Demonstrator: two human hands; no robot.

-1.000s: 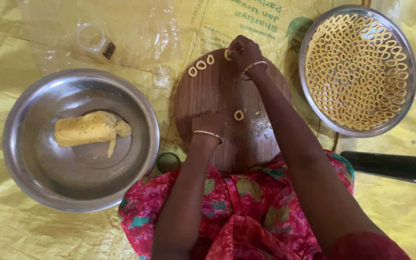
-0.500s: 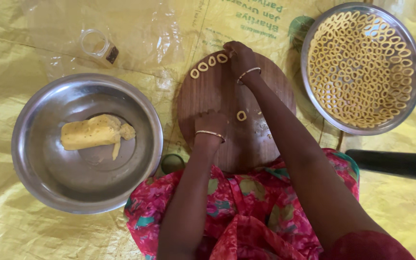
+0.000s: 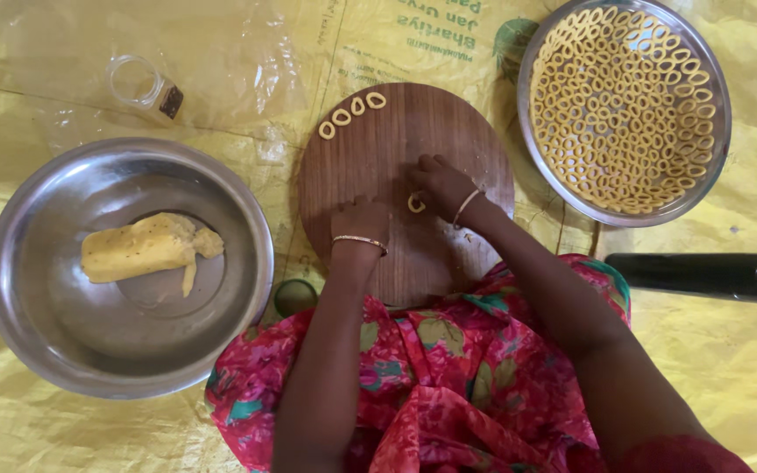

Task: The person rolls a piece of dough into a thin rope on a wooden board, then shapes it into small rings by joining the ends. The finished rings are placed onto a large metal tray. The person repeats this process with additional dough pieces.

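The right hand [image 3: 445,186] has come back from the board's far edge, where four dough rings [image 3: 350,113] now lie, to pinch a loose dough ring [image 3: 415,203] mid-board [image 3: 449,123], while the left hand [image 3: 360,219] rests curled beside it, grip closed on nothing visible.

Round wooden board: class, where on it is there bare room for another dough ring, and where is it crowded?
Free: the round wooden board between the four-ring row and right hand. Crowded: near edge, where left hand and right hand flank a single ring.
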